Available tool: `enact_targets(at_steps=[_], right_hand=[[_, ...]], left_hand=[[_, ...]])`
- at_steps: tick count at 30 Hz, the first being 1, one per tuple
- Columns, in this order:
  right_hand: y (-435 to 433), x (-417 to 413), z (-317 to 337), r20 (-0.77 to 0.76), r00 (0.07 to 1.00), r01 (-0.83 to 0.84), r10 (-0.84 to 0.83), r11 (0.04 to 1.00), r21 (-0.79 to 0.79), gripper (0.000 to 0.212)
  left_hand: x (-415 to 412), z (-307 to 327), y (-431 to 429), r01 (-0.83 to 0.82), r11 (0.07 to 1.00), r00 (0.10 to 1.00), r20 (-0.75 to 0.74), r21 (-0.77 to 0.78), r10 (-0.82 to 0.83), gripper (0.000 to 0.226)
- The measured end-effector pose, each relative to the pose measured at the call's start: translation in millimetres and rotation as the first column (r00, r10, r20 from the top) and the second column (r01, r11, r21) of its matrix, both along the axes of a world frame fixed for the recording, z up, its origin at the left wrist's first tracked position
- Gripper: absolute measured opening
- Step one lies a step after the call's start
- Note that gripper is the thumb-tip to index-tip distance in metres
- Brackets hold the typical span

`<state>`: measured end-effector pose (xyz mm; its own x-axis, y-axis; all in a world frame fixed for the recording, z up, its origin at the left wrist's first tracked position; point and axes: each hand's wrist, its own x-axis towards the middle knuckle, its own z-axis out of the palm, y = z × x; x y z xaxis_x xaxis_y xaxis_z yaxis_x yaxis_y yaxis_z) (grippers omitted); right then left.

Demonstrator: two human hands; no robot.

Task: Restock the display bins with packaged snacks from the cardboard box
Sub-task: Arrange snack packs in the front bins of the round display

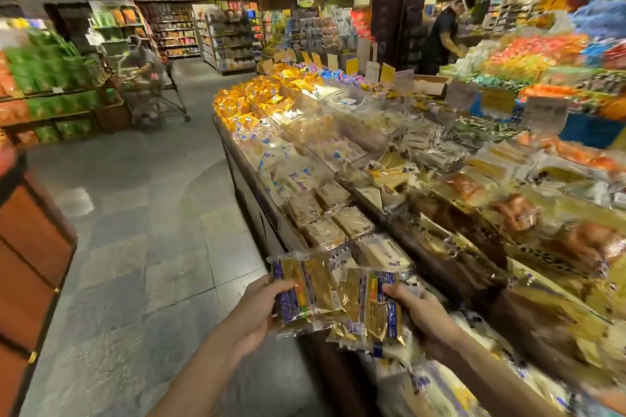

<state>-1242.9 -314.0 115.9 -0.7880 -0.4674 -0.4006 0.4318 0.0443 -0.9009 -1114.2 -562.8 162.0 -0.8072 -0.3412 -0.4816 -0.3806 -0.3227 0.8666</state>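
Fingers: the fingers of the left hand curl round the first bundle of gold-and-blue snack packs. The fingers of the right hand curl round the second bundle.
Load position: both bundles are held in the air, side by side and overlapping slightly, at the near corner of the display bins. No pack is set down yet.
Supply box: the cardboard box cannot be identified near the hands.
Step in hand: judged as carrying stock to the bins, with placement not yet begun.
Next move: select the bin whose packs match. The frame is too blurred to confirm which one; the near bin holds pale packs with blue print. Lower each bundle flat and release one hand at a time.
Edges: the bin front wall runs just beside the left wrist. Bins are filled close to their rims, so packs can slide over the dividers.
Open room: the aisle floor on the left is wide. A shopping cart stands well apart, and a wooden counter bounds the far left.
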Motion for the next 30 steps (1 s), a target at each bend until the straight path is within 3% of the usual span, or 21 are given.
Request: enact_targets(at_steps=[5,8,11,14,17,20,21,22,25,27,30], right_hand=[[-26,-77,-21,-0.051,0.992,0.116,-0.114,0.992,0.042,0.027],[-39,-123,-29,-0.090,0.982,0.173,-0.167,0.983,0.068,0.026],[-50,-162,-28,-0.120,0.958,0.272,-0.261,0.959,0.084,0.021],[-53,-185,-26,-0.128,0.928,0.362,-0.351,0.929,0.080,0.030],[-56,-199,-21,-0.108,0.896,0.440,-0.430,0.893,0.095,0.027],[-59,-204,-17,-0.078,0.857,0.516,-0.510,0.850,0.107,0.026],[-60,-204,-16,-0.084,0.837,0.546,-0.540,0.829,0.121,0.031],[-63,-204,-14,-0.091,0.815,0.579,-0.572,0.804,0.137,0.036],[-76,-199,-13,-0.091,0.760,0.648,-0.643,0.739,0.184,0.040],[-89,-195,-7,-0.091,0.734,0.676,-0.673,0.710,0.197,0.039],[-108,-193,-2,-0.092,0.691,0.719,-0.717,0.667,0.195,0.027]], left_hand=[[-94,-22,-52,0.026,0.995,1.000,-0.007,-0.096,-0.026,0.024],[-161,-21,-82,0.052,0.958,0.998,-0.014,-0.283,-0.059,0.027],[-227,-19,-104,0.112,0.859,0.982,-0.075,-0.500,-0.172,0.031],[-274,-28,-109,0.241,0.562,0.929,0.021,-0.792,-0.369,0.042],[-314,-46,-107,0.347,0.235,0.805,0.160,-0.908,-0.571,0.047],[-348,-71,-104,0.210,-0.212,0.621,0.298,-0.954,-0.725,0.059],[-360,-81,-104,0.129,-0.333,0.554,0.346,-0.934,-0.757,0.063],[-372,-92,-105,0.055,-0.393,0.489,0.368,-0.918,-0.791,0.066],[-403,-121,-110,-0.194,-0.446,0.356,0.361,-0.874,-0.862,0.052],[-417,-130,-110,-0.250,-0.413,0.264,0.349,-0.876,-0.899,0.037],[-425,-133,-106,-0.254,-0.395,0.161,0.364,-0.883,-0.917,0.038]])
